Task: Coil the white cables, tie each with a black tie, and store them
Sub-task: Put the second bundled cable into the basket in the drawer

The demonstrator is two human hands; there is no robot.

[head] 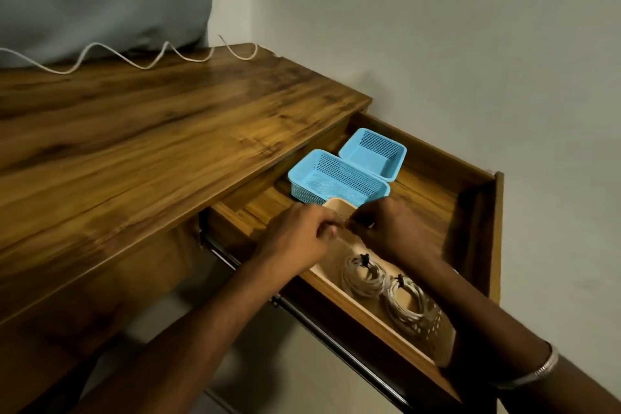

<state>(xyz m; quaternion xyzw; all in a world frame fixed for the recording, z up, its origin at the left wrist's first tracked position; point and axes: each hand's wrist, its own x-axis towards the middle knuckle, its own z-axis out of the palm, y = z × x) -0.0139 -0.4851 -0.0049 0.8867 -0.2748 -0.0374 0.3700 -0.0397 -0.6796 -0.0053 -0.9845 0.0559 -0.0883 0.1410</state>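
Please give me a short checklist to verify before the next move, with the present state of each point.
1. Drawer open for storing: ok.
2. Two coiled cables with black ties lie in the beige tray: ok.
3. Left hand and right hand meet over the tray; what they hold: cannot tell.
4. Loose white cable on the desk top, not coiled: not ok.
5. Two blue baskets in the drawer, nothing seen inside: ok.

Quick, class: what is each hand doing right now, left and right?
Left hand: fingers curled shut over the beige tray in the drawer; what it pinches cannot be told.
Right hand: likewise curled shut, fingertips meeting the left; contents cannot be told.
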